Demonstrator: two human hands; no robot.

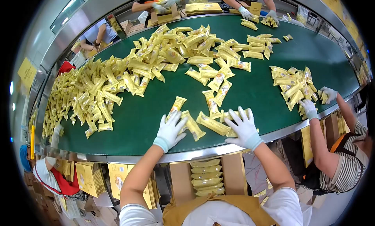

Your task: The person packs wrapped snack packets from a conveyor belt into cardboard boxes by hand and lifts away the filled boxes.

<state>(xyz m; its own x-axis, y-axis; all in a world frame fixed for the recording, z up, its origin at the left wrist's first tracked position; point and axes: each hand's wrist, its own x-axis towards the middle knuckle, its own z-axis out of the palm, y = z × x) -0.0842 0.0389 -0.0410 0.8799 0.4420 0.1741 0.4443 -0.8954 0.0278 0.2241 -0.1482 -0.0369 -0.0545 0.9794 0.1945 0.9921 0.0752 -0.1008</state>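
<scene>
My left hand point(169, 131), in a white glove, has its fingers spread near the belt's front edge. Beside its fingertips lie a yellow snack packet point(177, 105) and another slanted yellow packet point(193, 126). Spread flat, my right hand point(245, 128), also gloved, rests over a yellow packet point(236, 115) that its fingers partly hide. Between the hands a further yellow packet point(213, 123) lies at an angle on the green belt point(156, 120). Below the belt edge, right in front of my body, an open carton point(181, 183) holds several yellow packets point(207, 175) stacked in a row.
A large heap of yellow packets point(168, 50) covers the belt's left and middle. At right, a co-worker's gloved hands point(310, 108) touch a smaller pile point(293, 83). More co-workers stand across the belt and at left. Folded yellow boxes point(88, 179) stand below the metal edge.
</scene>
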